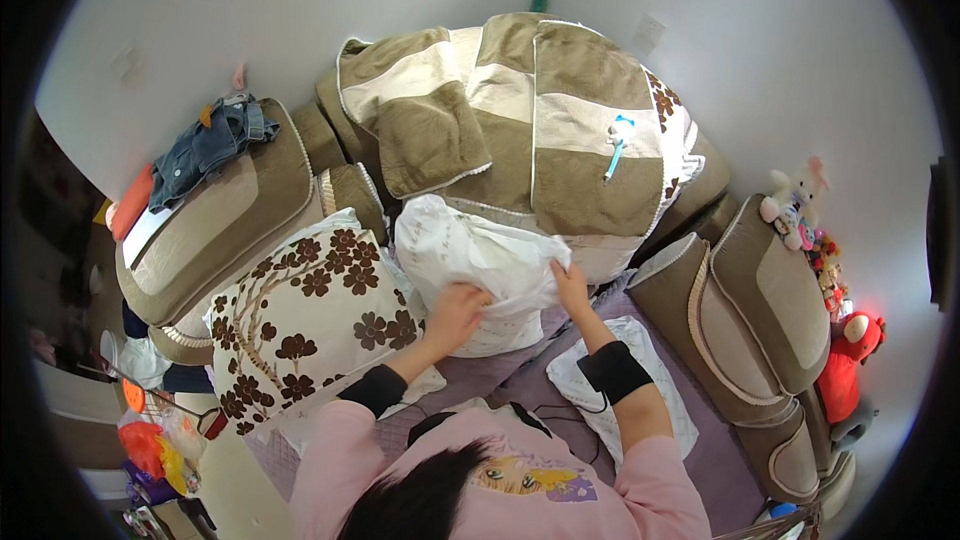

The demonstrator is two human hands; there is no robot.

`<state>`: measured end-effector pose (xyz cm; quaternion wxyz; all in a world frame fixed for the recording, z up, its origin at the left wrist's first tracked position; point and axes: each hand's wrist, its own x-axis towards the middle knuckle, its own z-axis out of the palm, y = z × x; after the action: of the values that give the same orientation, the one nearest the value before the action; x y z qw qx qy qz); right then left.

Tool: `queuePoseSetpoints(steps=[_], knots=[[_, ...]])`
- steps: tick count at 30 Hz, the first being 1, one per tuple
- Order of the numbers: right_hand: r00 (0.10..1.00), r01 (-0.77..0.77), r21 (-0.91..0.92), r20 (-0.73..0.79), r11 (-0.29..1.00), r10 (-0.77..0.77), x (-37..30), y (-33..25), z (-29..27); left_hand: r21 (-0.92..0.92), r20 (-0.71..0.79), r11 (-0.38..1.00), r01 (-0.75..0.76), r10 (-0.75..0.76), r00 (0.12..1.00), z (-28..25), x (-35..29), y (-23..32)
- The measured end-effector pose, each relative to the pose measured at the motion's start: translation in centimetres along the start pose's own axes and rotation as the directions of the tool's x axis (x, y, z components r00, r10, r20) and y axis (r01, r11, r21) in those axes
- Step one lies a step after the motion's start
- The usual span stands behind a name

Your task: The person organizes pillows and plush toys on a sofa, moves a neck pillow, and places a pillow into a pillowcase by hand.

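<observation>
A white pillow in a thin patterned cover point(470, 255) lies on the sofa seat in front of me. My left hand point(455, 312) grips its lower front edge. My right hand point(571, 285) pinches the cover at the pillow's right side. Both forearms come up from pink sleeves with black wrist bands. Left of the pillow leans a cream cushion with a brown flower pattern point(300, 325). Behind the pillow a stack of brown and cream sofa covers point(520, 125) is piled against the wall.
A brown armchair point(215, 225) at the left carries folded jeans point(205, 145). Another brown sofa section point(765, 310) stands at the right with soft toys point(800, 205) and a red plush point(850, 360). A white cloth point(640, 395) lies on the purple seat cover. Clutter sits lower left.
</observation>
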<state>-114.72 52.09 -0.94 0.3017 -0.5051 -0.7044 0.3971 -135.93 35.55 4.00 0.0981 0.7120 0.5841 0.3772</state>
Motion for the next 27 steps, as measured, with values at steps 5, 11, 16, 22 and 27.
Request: queuePoseSetpoints(steps=[5,11,16,22,27], knots=[[0.994,0.039,-0.061,-0.101,0.997,-0.045,-4.6,1.9,-3.4,-0.055,-0.351,0.971,0.235,-0.239,0.906,-3.4,4.4,-3.5],[0.964,-0.265,0.305,0.079,0.915,0.253,-12.3,2.0,-7.4,-0.266,0.224,0.811,0.52,-0.473,0.852,-2.4,11.7,-4.9],[0.903,-0.216,0.326,-0.292,0.92,0.315,-15.9,3.0,-13.4,-0.38,0.316,0.834,0.401,-0.291,0.903,2.1,13.8,0.0],[0.769,-0.011,0.301,-0.607,0.954,0.201,-17.8,-1.8,-24.1,-0.664,0.183,0.707,0.244,-0.162,0.97,2.4,18.7,11.2],[0.641,-0.02,0.095,-0.763,0.995,0.086,-21.6,0.1,-29.8,-0.629,0.356,0.689,0.36,-0.157,0.921,5.4,20.1,20.2]])
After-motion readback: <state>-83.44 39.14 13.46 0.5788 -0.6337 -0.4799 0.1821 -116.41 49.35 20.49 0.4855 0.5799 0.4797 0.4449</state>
